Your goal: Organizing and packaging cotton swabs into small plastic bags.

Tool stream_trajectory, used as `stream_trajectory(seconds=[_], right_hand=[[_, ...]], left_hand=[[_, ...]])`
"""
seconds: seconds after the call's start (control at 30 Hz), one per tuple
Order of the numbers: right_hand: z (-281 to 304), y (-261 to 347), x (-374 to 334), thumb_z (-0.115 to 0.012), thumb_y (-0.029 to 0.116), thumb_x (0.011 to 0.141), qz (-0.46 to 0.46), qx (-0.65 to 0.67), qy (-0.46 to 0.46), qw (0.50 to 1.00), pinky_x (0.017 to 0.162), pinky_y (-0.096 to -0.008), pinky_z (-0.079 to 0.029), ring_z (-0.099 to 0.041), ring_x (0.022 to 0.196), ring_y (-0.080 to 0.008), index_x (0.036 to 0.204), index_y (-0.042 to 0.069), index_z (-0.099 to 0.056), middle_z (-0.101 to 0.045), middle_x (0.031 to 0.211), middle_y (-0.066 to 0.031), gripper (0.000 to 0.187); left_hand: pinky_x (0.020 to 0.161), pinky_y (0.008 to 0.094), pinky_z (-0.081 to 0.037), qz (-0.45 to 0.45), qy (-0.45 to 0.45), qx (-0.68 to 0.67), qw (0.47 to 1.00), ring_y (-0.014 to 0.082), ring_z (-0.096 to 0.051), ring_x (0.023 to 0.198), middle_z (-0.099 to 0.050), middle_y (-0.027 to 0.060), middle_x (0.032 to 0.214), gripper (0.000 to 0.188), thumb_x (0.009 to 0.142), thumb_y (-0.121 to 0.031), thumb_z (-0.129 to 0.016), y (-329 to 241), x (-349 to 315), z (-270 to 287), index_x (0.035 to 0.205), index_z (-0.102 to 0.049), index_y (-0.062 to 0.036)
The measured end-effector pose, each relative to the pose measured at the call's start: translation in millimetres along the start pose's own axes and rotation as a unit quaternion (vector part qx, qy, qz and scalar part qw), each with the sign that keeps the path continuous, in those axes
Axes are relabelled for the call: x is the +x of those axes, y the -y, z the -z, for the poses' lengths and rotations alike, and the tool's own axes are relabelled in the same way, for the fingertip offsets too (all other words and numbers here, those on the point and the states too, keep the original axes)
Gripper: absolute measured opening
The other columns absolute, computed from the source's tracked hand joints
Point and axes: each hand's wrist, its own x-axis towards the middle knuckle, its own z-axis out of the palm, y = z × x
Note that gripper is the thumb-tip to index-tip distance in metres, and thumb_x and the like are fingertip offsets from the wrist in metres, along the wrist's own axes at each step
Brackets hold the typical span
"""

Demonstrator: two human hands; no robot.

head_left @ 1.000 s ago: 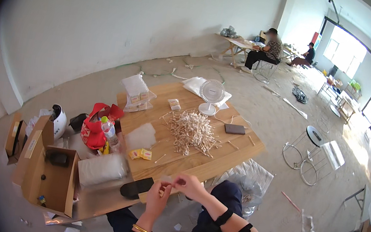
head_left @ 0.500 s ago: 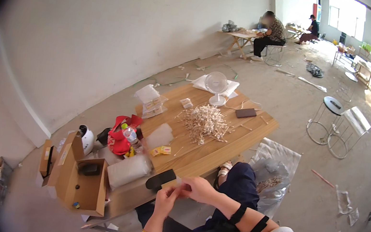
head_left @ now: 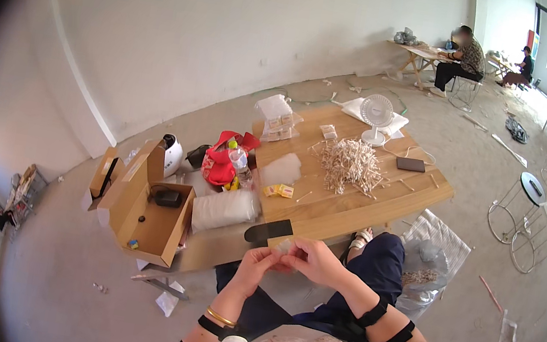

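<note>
My left hand (head_left: 257,264) and my right hand (head_left: 318,260) meet just off the near edge of the wooden table (head_left: 314,210). Both are closed, fingertips pinching a small clear plastic bag (head_left: 284,245); whether anything is inside it is too small to tell. Just beyond the left hand lies a dark flat object (head_left: 269,230). Farther up the tabletop is a heaped pile of white cotton swabs (head_left: 351,165). Left of the pile are flat clear bags (head_left: 282,169) and small yellow packets (head_left: 278,190), with one loose swab beside them.
A white fan (head_left: 376,111) and a dark power bank (head_left: 410,165) stand behind the pile. To the left are filled packs (head_left: 279,125), a red bag (head_left: 219,164), a white plastic-wrapped bundle (head_left: 226,211) and an open cardboard box (head_left: 170,244). A grey plastic bag (head_left: 423,273) rests by my leg.
The view has swung left, so the table and room sit farther right in the picture. Both hands still pinch the small clear bag together.
</note>
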Motion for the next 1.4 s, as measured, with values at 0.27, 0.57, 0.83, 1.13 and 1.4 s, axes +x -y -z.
stream_trajectory(seconds=[0.27,0.57,0.83,1.13,1.4], right_hand=[[5,0,-8,-0.074,0.013,0.089,-0.020,0.048,-0.041,0.998,0.062,-0.0317,-0.049,-0.060,0.065,-0.0159,0.087,0.002,-0.062,-0.066,0.074,-0.0070,0.016],[17,5,-1,-0.073,0.014,0.087,-0.020,-0.030,-0.078,0.996,0.067,-0.0309,-0.053,-0.067,0.069,-0.0190,0.091,0.003,-0.067,-0.069,0.076,-0.0100,0.013],[16,1,-7,-0.071,0.016,0.088,-0.061,0.058,-0.102,0.991,0.065,-0.0315,-0.053,-0.066,0.070,-0.0140,0.091,0.002,-0.070,-0.071,0.077,-0.0079,0.014],[6,-18,-5,-0.071,0.020,0.089,-0.038,0.046,-0.093,0.994,0.062,-0.0327,-0.047,-0.059,0.064,-0.0160,0.085,0.002,-0.063,-0.064,0.071,-0.0070,0.020],[0,-35,-6,-0.069,0.024,0.092,-0.043,0.096,-0.046,0.993,0.064,-0.0321,-0.047,-0.056,0.068,-0.0142,0.087,0.002,-0.064,-0.062,0.072,-0.0055,0.023]], left_hand=[[0.072,0.0305,-0.053,-0.121,-0.075,0.327,0.934,0.0175,-0.069,0.073,-0.071,0.0070,0.079,0.016,0.095,-0.016,-0.067,-20,-8,-26,0.090,-0.070,-0.0014],[0.090,0.0415,-0.046,-0.342,-0.100,0.558,0.749,0.0311,-0.059,0.109,-0.063,0.0134,0.117,0.069,0.072,-0.017,-0.084,-45,-15,-42,0.132,-0.052,-0.0035],[0.083,0.0386,-0.049,-0.288,-0.069,0.497,0.816,0.0276,-0.058,0.093,-0.058,0.0119,0.107,0.094,0.065,-0.008,-0.087,-24,6,-42,0.147,-0.042,-0.0061],[0.083,0.0423,-0.045,-0.327,-0.087,0.532,0.776,0.0312,-0.055,0.091,-0.053,0.0129,0.100,0.072,0.061,-0.020,-0.091,-17,4,-43,0.119,-0.052,-0.0024],[0.086,0.0430,-0.046,-0.360,-0.072,0.509,0.779,0.0342,-0.056,0.097,-0.055,0.0147,0.103,0.062,0.064,-0.017,-0.089,-10,8,-38,0.112,-0.053,-0.0018]])
